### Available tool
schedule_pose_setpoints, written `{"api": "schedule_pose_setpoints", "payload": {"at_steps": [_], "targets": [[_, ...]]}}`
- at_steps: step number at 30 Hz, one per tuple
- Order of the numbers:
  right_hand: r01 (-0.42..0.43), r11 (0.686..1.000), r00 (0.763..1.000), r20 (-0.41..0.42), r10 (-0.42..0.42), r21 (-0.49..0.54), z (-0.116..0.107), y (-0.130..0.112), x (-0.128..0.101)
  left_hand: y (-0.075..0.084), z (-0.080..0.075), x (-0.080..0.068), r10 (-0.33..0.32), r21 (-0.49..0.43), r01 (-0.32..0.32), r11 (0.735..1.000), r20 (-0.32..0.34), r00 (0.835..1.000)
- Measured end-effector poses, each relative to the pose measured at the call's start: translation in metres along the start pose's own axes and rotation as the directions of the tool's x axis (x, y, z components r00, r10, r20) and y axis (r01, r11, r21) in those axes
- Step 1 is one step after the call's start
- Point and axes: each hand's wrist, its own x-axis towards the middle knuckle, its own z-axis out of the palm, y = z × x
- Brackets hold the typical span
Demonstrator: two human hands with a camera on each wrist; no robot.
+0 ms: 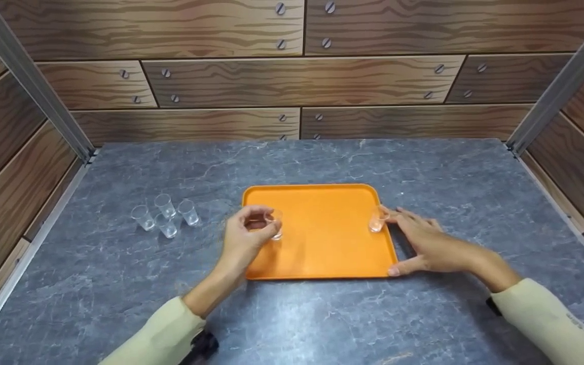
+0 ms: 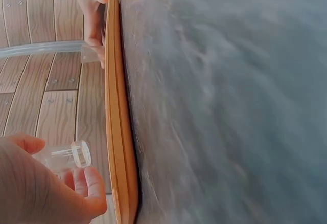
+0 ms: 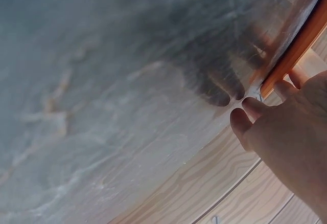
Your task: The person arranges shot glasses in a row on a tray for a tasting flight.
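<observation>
An orange tray (image 1: 322, 253) lies flat in the middle of the grey table (image 1: 292, 324). My left hand (image 1: 251, 230) hovers over the tray's left side and pinches a small clear glass (image 1: 275, 226) between thumb and fingers. In the left wrist view the same glass (image 2: 69, 155) lies sideways in the left hand (image 2: 46, 188). My right hand (image 1: 416, 239) lies flat along the tray's right edge, fingers straight and thumb at the front right corner. A second clear glass (image 1: 377, 222) stands on the tray at its fingertips. The right wrist view shows my right hand (image 3: 286, 137) against the tray rim (image 3: 299, 45).
Several empty clear glasses (image 1: 165, 215) stand clustered on the table left of the tray. Wood-patterned walls (image 1: 292, 76) close in the back and both sides, with metal posts at the back corners. Bare tabletop lies in front of the tray.
</observation>
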Motion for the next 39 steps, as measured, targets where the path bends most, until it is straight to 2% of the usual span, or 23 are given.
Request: {"api": "schedule_pose_setpoints", "payload": {"at_steps": [17,30,35,39], "targets": [[0.039,0.999,0.999,-0.024,-0.038,0.025,0.0,0.004,-0.001,-0.007,0.053,0.009,-0.052,0.008,0.051,0.999,0.133,0.99],[0.019,1.0,0.999,-0.025,-0.019,-0.015,0.001,0.003,-0.001,-0.009,0.083,0.012,-0.051,0.016,0.049,0.999,0.151,0.987],[0.002,1.0,1.0,-0.013,-0.002,0.003,0.0,0.002,0.0,-0.008,0.09,0.013,-0.05,0.012,0.049,0.999,0.161,0.986],[-0.009,1.0,1.0,-0.003,0.009,0.018,0.0,0.001,0.002,-0.009,0.096,0.014,-0.042,0.045,0.035,0.998,0.166,0.985]]}}
